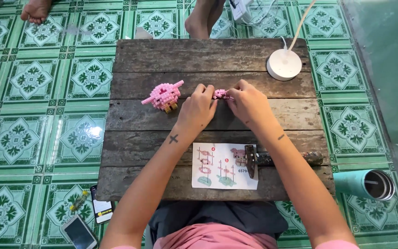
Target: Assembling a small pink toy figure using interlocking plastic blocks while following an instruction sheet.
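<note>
A small pink brick piece [220,94] is pinched between the left hand [196,109] and right hand [250,105], near the desk's [208,55] far edge. Bricks could be popped loose by uneven pressure.

Instruction sheet: a white rectangular paper sheet [225,172] with small pink and green pictures lies on the near part of the wooden table, under the right forearm.
Near phone: a dark rectangular phone with a grey shining screen [79,232] lies on the green tiled floor, near left.
Second phone: a black phone with a white and yellow screen [101,207] lies just beside the table's near left corner.
</note>
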